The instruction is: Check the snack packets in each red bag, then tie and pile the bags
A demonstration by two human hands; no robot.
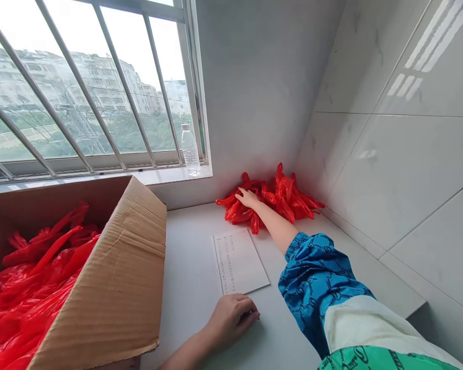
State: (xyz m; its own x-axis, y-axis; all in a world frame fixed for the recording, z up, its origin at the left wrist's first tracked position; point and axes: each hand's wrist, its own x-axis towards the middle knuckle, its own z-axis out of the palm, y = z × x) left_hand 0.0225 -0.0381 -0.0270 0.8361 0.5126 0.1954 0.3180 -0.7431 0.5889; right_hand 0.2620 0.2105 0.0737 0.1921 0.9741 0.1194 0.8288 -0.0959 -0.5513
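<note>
Heap of red bags (281, 200) in the counter's (193, 298) far corner, against the tiled wall; right hand (247, 198) lies on it, fingers spread, nothing gripped. Left hand (231, 316), loosely clenched and empty, rests beside a printed sheet (239, 261). The cardboard box (119, 277) already holds many such bags; the heap seemingly remains

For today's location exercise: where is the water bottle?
Head view: the water bottle stands on the windowsill at its right end, up-left of the red bag pile.
</note>
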